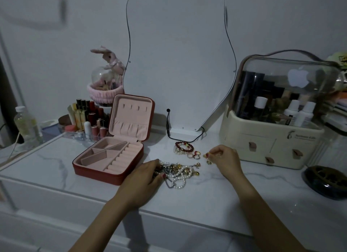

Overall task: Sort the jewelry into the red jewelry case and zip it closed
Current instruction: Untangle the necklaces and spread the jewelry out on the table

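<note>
Both bare forearms reach forward. The left hand lies palm down, fingers loosely curled. The right hand pinches with curled fingertips.
</note>
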